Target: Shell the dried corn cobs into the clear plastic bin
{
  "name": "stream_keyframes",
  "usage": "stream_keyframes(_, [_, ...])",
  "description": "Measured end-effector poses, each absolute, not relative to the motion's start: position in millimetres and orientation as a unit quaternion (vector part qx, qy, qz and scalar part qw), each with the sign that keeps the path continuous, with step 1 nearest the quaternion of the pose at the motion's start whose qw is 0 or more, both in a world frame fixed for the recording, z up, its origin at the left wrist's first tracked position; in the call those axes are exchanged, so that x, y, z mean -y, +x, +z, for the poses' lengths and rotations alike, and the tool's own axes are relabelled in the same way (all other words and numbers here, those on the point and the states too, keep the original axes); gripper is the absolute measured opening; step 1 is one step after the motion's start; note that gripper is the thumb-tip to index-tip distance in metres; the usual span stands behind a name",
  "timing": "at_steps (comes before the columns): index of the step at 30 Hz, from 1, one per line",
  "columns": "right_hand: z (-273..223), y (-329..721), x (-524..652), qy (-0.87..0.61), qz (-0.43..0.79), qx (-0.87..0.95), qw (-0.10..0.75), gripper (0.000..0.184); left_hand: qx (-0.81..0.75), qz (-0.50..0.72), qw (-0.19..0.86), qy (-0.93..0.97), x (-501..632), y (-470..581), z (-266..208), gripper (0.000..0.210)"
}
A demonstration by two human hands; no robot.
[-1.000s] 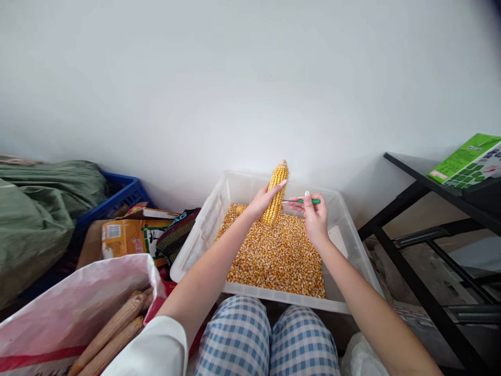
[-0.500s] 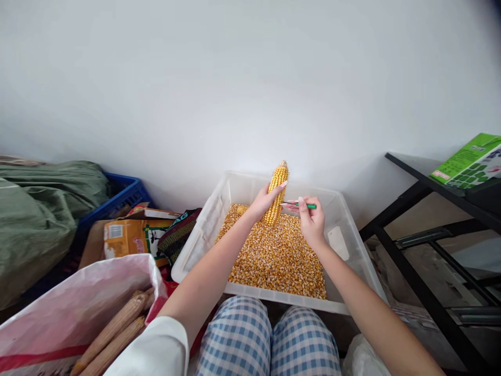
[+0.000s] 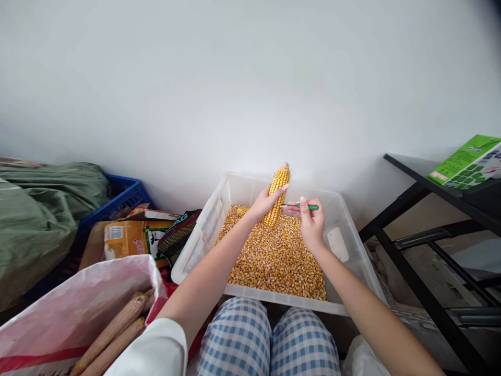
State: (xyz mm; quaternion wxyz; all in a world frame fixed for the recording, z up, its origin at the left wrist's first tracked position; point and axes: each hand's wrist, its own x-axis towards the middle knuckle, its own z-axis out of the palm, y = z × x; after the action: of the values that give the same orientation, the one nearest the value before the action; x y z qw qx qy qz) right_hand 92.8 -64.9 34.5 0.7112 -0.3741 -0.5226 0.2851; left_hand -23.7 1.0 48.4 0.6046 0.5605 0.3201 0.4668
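My left hand (image 3: 266,202) is wrapped round a yellow corn cob (image 3: 278,180), its tip tilted up and slightly right, rows of kernels along it. A small tool with a green handle (image 3: 313,207) and a thin dark shaft is pinched in my right hand (image 3: 312,219). The shaft points left and its end is at the cob's right side; whether it touches the kernels I cannot tell. Below both hands, loose corn kernels (image 3: 274,261) cover much of the floor of a clear plastic bin (image 3: 356,250). Another yellow cob (image 3: 241,210) lies partly visible at the back left.
A white and red sack (image 3: 78,292) with bare cobs (image 3: 113,329) stands at the lower left. Behind it are an orange box (image 3: 127,240) and a blue crate (image 3: 131,196). On the right stands a black metal frame (image 3: 407,271) with a green carton (image 3: 465,164) on top.
The cob has shifted very slightly right and its tilt has barely altered. Both hands keep their grip, and the tool stays at the cob's right side.
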Motion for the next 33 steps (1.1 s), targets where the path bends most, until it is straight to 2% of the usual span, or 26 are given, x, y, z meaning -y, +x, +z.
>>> stream_keyframes(6, [37,92,70,-0.364,0.224,0.598,0.678,0.011,-0.305,0.474,0.642,0.519,-4,-22,47,0.046])
stream_keyframes(11, [38,92,73,-0.357,0.201,0.603,0.685,0.008,-0.272,0.461,0.698,0.475,-5,-19,43,0.046])
stream_keyframes(22, [48,88,76,-0.359,0.224,0.549,0.720,0.013,-0.222,0.395,0.805,0.383,-5,-18,46,0.050])
stream_keyframes(33, [49,87,75,-0.361,0.266,0.509,0.735,0.015,-0.215,0.394,0.808,0.381,-3,-19,47,0.049])
